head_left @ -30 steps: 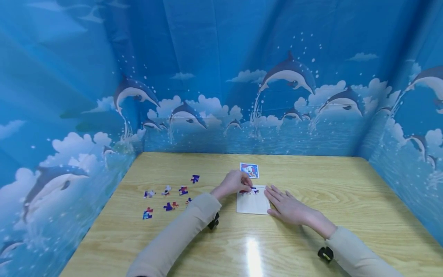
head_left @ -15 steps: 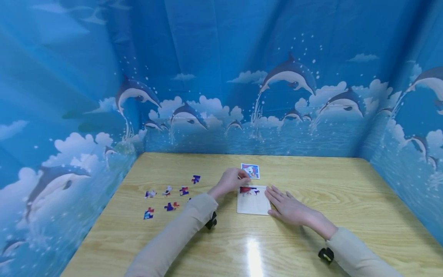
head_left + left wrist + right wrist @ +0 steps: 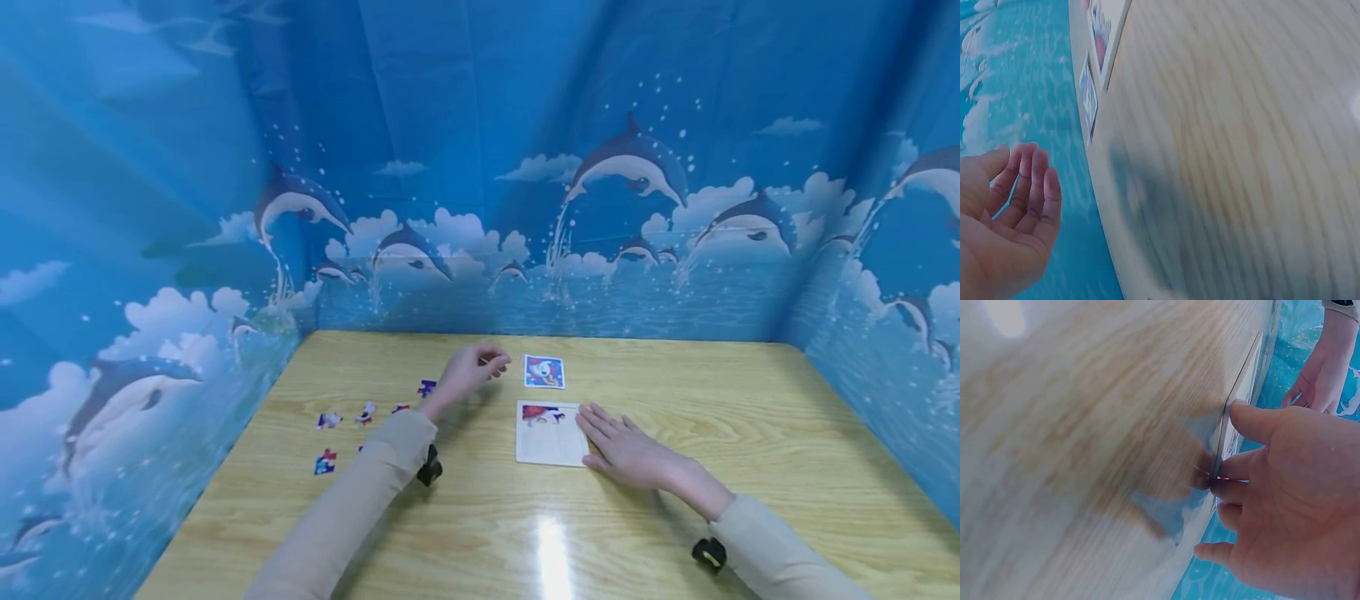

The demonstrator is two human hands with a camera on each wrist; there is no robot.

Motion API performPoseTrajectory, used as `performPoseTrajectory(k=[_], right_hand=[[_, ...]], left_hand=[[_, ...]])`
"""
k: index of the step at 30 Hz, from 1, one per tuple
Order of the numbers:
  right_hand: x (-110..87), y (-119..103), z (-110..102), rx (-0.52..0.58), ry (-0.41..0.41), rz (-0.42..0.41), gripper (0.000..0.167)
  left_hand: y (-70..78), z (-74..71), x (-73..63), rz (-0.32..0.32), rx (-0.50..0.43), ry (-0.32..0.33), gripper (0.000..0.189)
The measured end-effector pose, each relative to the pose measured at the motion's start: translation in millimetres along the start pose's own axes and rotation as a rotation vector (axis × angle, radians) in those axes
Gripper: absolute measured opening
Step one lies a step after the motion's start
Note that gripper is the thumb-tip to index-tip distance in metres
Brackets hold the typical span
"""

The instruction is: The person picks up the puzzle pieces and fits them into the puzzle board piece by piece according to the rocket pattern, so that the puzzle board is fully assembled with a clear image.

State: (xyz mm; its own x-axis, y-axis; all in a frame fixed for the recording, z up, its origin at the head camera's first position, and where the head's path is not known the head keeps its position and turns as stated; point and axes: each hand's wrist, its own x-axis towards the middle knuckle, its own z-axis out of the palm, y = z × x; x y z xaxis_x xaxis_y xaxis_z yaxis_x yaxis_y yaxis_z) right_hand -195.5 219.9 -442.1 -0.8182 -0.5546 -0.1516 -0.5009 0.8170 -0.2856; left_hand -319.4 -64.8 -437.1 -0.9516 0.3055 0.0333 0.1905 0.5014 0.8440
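Observation:
A white puzzle board (image 3: 551,447) lies on the table, with a few joined jigsaw pieces (image 3: 542,414) along its far left part. My right hand (image 3: 626,450) lies flat at the board's right edge, fingers straight; the right wrist view shows its thumb and fingertips along the rim. To the left of a small picture card (image 3: 544,372), my left hand (image 3: 467,372) is raised over the table. Its fingers are loosely bent and nothing shows between them in the left wrist view, where the palm (image 3: 1007,250) is visible.
Loose jigsaw pieces lie at the left, among them a red and blue one (image 3: 326,462), two pale ones and a dark blue one (image 3: 427,388). My left forearm (image 3: 360,492) hides some of them. A dolphin-print curtain (image 3: 480,167) surrounds the wooden table (image 3: 675,375).
My left hand has drawn away from the board, up and to the left, uncovering the joined pieces and the card. The right hand stays at the board's edge.

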Motion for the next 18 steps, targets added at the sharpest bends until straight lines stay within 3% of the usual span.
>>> performPoseTrajectory(k=[9,18], right_hand=[[-0.4,-2,-3,-0.003,-0.004,-0.015,0.065],[-0.8,0,-1,0.005,0.016,-0.031,0.064]], left_hand=[[-20.5,-38.2,-9.6,0.036,0.050,0.081,0.031],[-47.6,-69.0,-20.9,0.046,0.179,0.065,0.033]])
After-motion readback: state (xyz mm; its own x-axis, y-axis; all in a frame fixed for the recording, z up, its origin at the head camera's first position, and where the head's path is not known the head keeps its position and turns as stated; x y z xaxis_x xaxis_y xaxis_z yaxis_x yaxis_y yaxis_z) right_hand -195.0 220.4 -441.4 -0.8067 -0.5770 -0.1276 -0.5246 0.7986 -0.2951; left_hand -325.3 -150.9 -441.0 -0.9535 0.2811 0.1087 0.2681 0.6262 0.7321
